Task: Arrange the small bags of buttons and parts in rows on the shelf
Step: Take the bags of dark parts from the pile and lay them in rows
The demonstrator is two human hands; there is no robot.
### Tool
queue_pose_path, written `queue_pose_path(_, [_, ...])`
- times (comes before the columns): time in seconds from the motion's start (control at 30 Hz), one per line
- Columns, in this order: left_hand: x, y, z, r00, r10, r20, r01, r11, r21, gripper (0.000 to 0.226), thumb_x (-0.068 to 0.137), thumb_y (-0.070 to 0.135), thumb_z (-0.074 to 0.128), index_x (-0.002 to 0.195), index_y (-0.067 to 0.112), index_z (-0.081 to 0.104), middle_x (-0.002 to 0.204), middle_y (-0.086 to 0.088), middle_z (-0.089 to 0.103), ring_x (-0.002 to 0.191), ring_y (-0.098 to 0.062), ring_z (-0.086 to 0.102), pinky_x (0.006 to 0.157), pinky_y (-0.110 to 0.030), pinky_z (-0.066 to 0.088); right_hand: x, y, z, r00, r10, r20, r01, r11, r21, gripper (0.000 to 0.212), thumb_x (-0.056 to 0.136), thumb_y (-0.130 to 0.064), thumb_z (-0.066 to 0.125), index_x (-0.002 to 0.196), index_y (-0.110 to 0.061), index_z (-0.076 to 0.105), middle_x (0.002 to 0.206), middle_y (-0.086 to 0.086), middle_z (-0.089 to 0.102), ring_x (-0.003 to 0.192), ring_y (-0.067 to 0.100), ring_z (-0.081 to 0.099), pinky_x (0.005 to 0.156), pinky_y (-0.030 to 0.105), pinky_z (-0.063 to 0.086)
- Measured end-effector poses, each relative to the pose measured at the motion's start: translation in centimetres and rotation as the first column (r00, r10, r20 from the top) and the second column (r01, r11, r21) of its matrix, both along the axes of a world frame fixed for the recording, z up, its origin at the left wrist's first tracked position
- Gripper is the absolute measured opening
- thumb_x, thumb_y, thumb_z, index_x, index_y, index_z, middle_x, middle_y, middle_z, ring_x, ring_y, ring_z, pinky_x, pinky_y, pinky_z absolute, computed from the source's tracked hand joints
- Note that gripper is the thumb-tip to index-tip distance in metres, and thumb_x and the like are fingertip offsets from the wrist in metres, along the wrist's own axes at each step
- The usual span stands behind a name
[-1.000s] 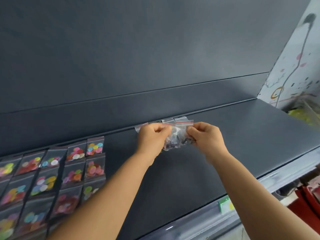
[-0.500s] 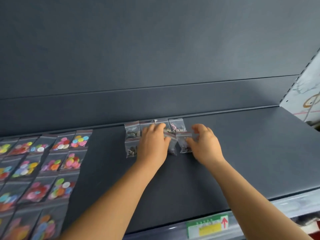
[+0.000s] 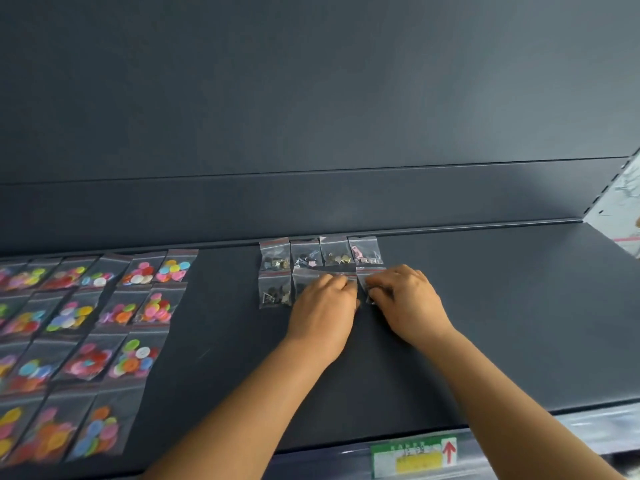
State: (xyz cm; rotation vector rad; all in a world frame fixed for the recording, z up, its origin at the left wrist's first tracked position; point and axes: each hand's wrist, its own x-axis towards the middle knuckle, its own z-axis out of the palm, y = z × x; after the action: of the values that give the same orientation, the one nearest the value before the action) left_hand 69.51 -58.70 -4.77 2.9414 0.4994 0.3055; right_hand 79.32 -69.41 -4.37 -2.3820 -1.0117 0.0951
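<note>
Several small clear bags of metal parts (image 3: pixel 320 252) lie in a row against the back of the dark shelf (image 3: pixel 502 306). A second row starts below it with a bag at its left end (image 3: pixel 275 291). My left hand (image 3: pixel 323 308) lies over the middle bags of this second row, fingers curled on them. My right hand (image 3: pixel 405 299) pinches the rightmost bag (image 3: pixel 367 277) of that row against the shelf. Both hands hide most of the bags under them.
Rows of bags with coloured buttons (image 3: pixel 86 313) cover the shelf's left part. A green and yellow price label (image 3: pixel 414 457) sits on the front edge. A white patterned side panel (image 3: pixel 620 202) bounds the shelf at the right.
Both hands have come down from holding a bunch of bags above the shelf and now press bags flat in the second row. The view has shifted right and down.
</note>
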Motion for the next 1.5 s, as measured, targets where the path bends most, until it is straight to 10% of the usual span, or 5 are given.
queue_pose_path(0.53, [1.4,0.2,0.2,0.998,0.068,0.014,-0.068,0.998,-0.012,0.041,0.098,0.018,0.042,0.138,0.011,0.042,0.138,-0.003,0.048,0.129,-0.022,0.038,0.106,-0.031,0.030,0.8,0.8,-0.2,0.997,0.020,0.070,-0.014,0.997,-0.080,0.026,0.092,-0.020,0.049,0.110,-0.024,0.067,0.121,-0.001,0.055,0.111,0.022,0.042,0.077,0.022,0.031])
queue_pose_path(1.17, [-1.8,1.3,0.8,0.981,0.191,-0.025,-0.192,0.980,-0.054,0.039,0.088,-0.002,0.049,0.126,0.007,0.049,0.128,-0.005,0.050,0.122,-0.023,0.042,0.096,-0.031,0.038,-1.5,2.8,0.8,0.965,0.201,0.170,-0.179,0.974,-0.139,0.025,0.092,-0.020,0.048,0.109,-0.023,0.066,0.122,-0.006,0.059,0.114,0.019,0.044,0.092,0.028,0.035])
queue_pose_path(1.5, [-8.3,3.1,2.6,0.960,0.259,0.101,-0.252,0.964,-0.083,0.056,0.097,0.024,0.047,0.148,0.015,0.025,0.153,-0.003,0.028,0.142,-0.021,0.020,0.114,-0.031,0.018,-6.8,5.3,2.7,0.939,0.267,0.215,-0.248,0.963,-0.109,0.051,0.090,-0.035,0.055,0.137,-0.019,0.045,0.138,0.000,0.049,0.129,0.023,0.038,0.108,0.031,0.026])
